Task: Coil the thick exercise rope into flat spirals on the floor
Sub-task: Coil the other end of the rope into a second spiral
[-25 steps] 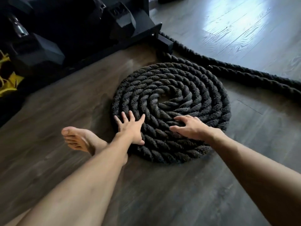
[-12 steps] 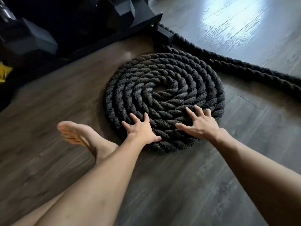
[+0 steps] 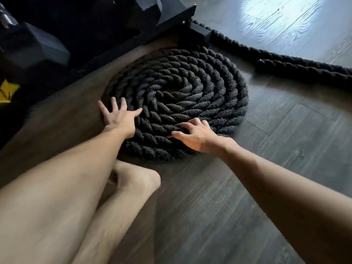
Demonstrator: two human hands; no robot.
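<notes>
- Rope (image 3: 181,88) lies in a flat spiral on the floor (image 3: 209,197), under both hands.
- Left hand (image 3: 118,117): fingers spread, resting on the spiral's left rim.
- Right hand (image 3: 196,136): fingers bent, tips pressing the near rings.
- Loose length (image 3: 304,71) lies beyond the right hand.
- Black frame (image 3: 171,18) stands beyond the left hand.

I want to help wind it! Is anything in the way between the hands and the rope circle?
No. The left hand and right hand touch the rope coil; nothing visible lies between them and it. A black frame foot sits by its far edge.
</notes>
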